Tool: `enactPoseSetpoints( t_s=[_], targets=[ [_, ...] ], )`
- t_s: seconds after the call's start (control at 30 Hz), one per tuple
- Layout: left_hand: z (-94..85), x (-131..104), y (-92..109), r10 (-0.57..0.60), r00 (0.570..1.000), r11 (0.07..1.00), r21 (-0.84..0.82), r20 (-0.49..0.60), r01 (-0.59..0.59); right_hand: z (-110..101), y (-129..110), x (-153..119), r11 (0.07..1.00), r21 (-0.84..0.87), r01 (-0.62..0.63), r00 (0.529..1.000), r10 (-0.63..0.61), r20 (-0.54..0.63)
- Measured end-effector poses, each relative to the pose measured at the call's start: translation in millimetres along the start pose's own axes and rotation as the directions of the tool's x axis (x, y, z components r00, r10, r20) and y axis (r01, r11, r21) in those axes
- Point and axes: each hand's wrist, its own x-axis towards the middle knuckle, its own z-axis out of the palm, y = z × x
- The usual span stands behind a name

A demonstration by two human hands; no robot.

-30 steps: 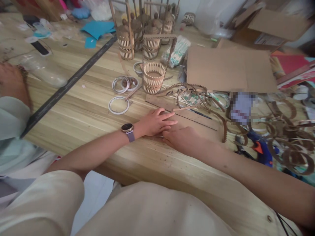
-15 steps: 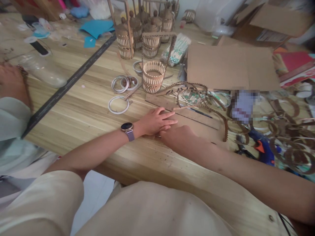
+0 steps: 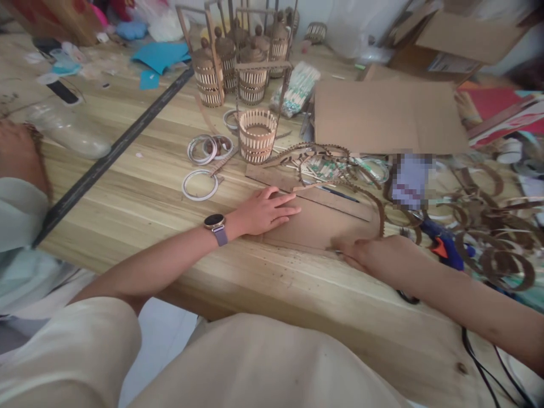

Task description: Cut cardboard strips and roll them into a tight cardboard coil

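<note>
My left hand [image 3: 268, 211] lies with fingers spread on a flat piece of brown cardboard [image 3: 314, 224], near its left end. My right hand [image 3: 361, 254] is closed at the cardboard's front right edge, around something thin whose small tip shows at the fingertips; what it is I cannot make out. A long notched cardboard strip [image 3: 376, 204] curls over the back and right of the cardboard. Behind my left hand stands a small round basket [image 3: 257, 136] of pale sticks with a tall cardboard handle.
Tape rolls [image 3: 199, 185] lie left of the basket. Lidded stick baskets [image 3: 208, 76] stand behind. A blue glue gun [image 3: 444, 246] and cardboard rings [image 3: 505, 266] lie at right. Another person's hand [image 3: 21, 153] rests at far left, beside a clear bottle [image 3: 70, 130].
My right hand has moved right along the cardboard's front edge, away from my left hand, uncovering the cardboard between them. My left hand stays spread. The whole view has shifted slightly.
</note>
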Motion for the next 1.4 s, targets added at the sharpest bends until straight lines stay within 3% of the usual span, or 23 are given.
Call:
enactPoseSetpoints(
  t_s=[0.1,0.2,0.3,0.5,0.63,1.1,1.4],
  targets=[
    [0.4,-0.1,7.7,-0.045,0.999,0.999,-0.008,-0.011,0.045,7.4,18.5,-10.5,0.996,0.092,0.020,0.999,-0.017,-0.030],
    [0.3,-0.2,21.6,-0.123,0.992,0.992,-0.005,-0.025,0.123,4.8,19.5,-13.3,0.987,0.156,0.034,0.999,-0.031,-0.020],
    [-1.2,-0.7,33.6,-0.174,0.985,0.985,0.013,-0.013,0.174,-8.0,-0.3,-6.0,0.985,0.162,0.058,0.997,-0.066,0.043],
    [-2.5,-1.1,35.8,-0.119,0.993,0.991,0.060,0.023,0.118,-33.7,-59.1,26.4,0.981,0.062,0.186,0.981,-0.189,0.047],
    [1.5,-1.4,34.9,-0.127,0.992,0.989,0.072,0.013,0.126,-35.8,-81.6,44.6,0.964,-0.097,0.249,0.968,-0.252,-0.022],
    [10.9,-0.6,33.1,-0.102,0.991,0.989,0.100,-0.087,0.110,-38.6,-95.9,57.0,0.940,-0.188,0.284,0.957,-0.289,0.001],
    [5.8,-1.2,34.6,-0.118,0.992,0.990,0.067,-0.032,0.120,-58.7,-110.1,52.8,0.940,-0.197,0.280,0.960,-0.277,0.042]
  ],
)
